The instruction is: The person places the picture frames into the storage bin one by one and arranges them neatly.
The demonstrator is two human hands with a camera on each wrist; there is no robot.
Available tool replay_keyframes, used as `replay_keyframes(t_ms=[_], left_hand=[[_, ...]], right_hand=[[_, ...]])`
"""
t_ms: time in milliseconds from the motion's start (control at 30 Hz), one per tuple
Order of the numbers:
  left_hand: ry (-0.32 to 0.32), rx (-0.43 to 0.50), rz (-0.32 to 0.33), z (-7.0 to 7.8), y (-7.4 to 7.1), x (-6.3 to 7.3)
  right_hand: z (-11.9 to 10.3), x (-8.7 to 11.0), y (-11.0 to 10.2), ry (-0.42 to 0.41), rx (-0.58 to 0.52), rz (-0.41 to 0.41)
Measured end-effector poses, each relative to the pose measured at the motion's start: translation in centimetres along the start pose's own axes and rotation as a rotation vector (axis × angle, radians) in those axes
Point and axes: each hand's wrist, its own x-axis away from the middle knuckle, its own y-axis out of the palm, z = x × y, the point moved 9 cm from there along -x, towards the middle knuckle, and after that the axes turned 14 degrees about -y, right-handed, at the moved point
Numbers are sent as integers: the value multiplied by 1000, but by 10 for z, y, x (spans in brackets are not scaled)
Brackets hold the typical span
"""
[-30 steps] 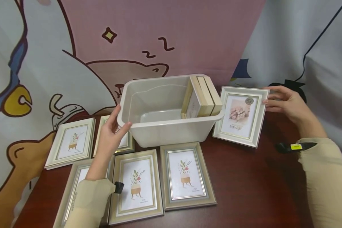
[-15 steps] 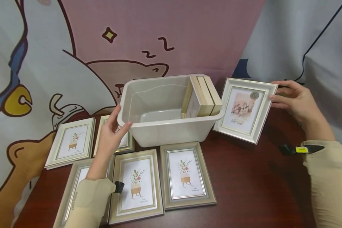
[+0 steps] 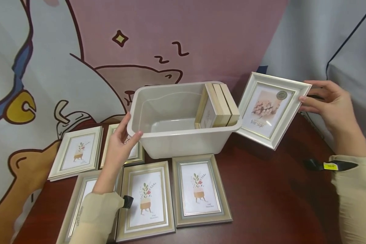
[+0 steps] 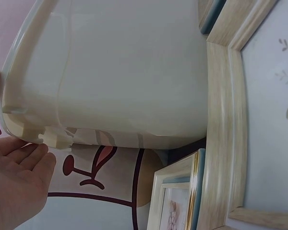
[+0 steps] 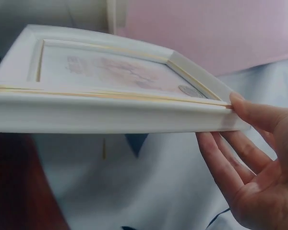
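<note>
My right hand (image 3: 332, 105) pinches the upper right corner of a white photo frame (image 3: 263, 110) with a pink blossom print and a round sticker. Thumb on the front and fingers behind, it holds the frame tilted beside the right end of a pale plastic bin (image 3: 180, 145). In the right wrist view the frame's white edge (image 5: 110, 115) runs to the thumb. My left hand (image 3: 117, 147) grips the bin's left end, thumb on the front rim; in the left wrist view the fingers bend under the rim. Several pale wooden frames (image 3: 221, 105) stand upright in the bin's right end.
Two beige frames (image 3: 198, 189) (image 3: 146, 201) with plant prints lie before the bin. My left forearm partly covers another beige frame (image 3: 76, 206). Farther left lie stacked white frames (image 3: 76, 152) and a gold-edged frame (image 3: 137, 156). A cartoon-printed cloth (image 3: 216, 40) hangs behind the table.
My right hand has raised the white photo frame up and to the right, tilting it clockwise. The left hand keeps its grip on the bin, which stays in place.
</note>
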Motion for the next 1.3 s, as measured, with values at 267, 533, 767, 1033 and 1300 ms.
replay_keyframes(t_ms=[267, 533, 767, 1033, 1300], left_hand=[[-2, 28, -2, 0, 1, -1], [17, 13, 6, 1, -1, -1], [12, 13, 3, 0, 0, -2], [-5, 51, -1, 2, 0, 0], [-29, 59, -11, 0, 1, 1]], right_hand=[[-35, -10, 4, -75, 125, 108], [-70, -28, 17, -145, 388, 198], [-92, -34, 22, -90, 449, 298], [-115, -45, 48, -173, 309, 358], [-131, -47, 91, -297, 235, 301]])
